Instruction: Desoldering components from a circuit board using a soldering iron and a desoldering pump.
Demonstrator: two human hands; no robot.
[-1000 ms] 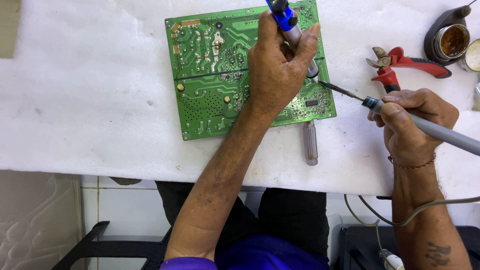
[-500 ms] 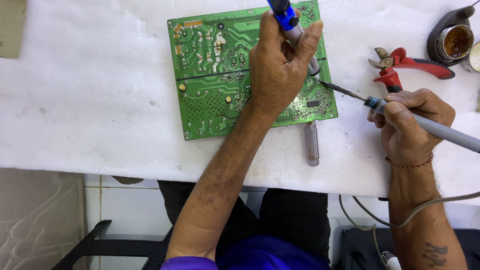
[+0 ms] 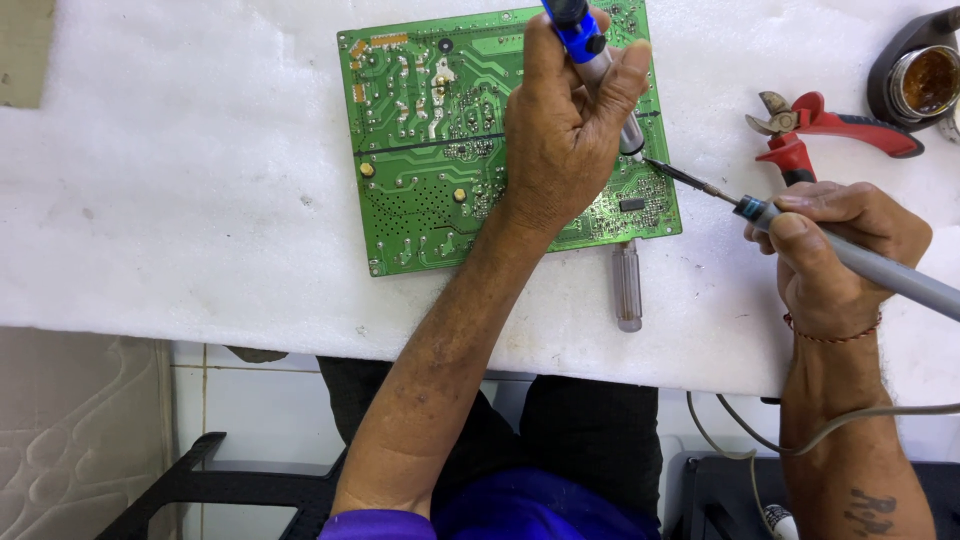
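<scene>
Both hands were closed on tools, the left hand (image 3: pixel 560 140) gripping a blue-tipped desoldering pump (image 3: pixel 590 50) upright over the green circuit board (image 3: pixel 430 140) near the foam pad's (image 3: pixel 150 200) far edge, while the right hand (image 3: pixel 835 250) angled a soldering iron (image 3: pixel 800 235) at the board's right edge, apparently to heat a joint.

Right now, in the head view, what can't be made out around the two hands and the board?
- Desoldering pump: tip hidden behind the left hand; top cut off by the frame's upper edge.
- Circuit board: the joint being worked is covered by that hand.
- Soldering iron in the right hand: handle leaves the right edge.
- Screwdriver: shaft lies under the board.
</scene>
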